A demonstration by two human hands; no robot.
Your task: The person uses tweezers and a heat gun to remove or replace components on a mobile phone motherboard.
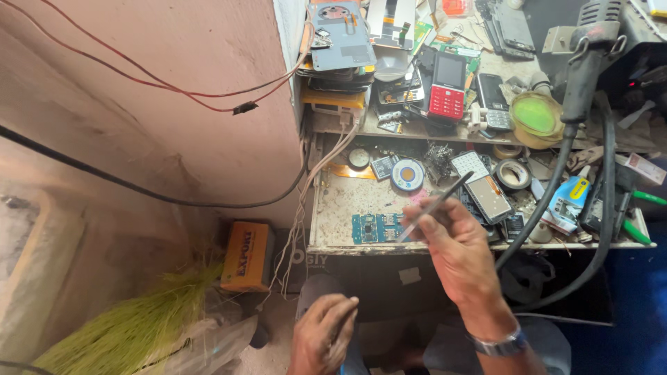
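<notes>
You have a worn, speckled bench [340, 201] at centre frame; on it lie a blue circuit board [375, 228], a round solder reel [407, 174] and tape rolls [514, 173]. On the shelf [417, 130] above lie a red phone [447, 87] and a green-lidded tin [536, 117].

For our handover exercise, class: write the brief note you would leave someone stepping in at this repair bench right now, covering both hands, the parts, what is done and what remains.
Right hand: holds a thin grey metal tweezer tool, tip down at the blue-green rectangular circuit board.
Left hand: low by the lap, fingers curled, holding nothing visible.
Board lies flat near the front edge of the stained open drawer tray, bare of any casing.
A round blue-and-white solder reel sits behind it; a red keypad phone rests on the shelf above.
Done: board exposed. Left: work on the board; no reassembly shows.
</notes>
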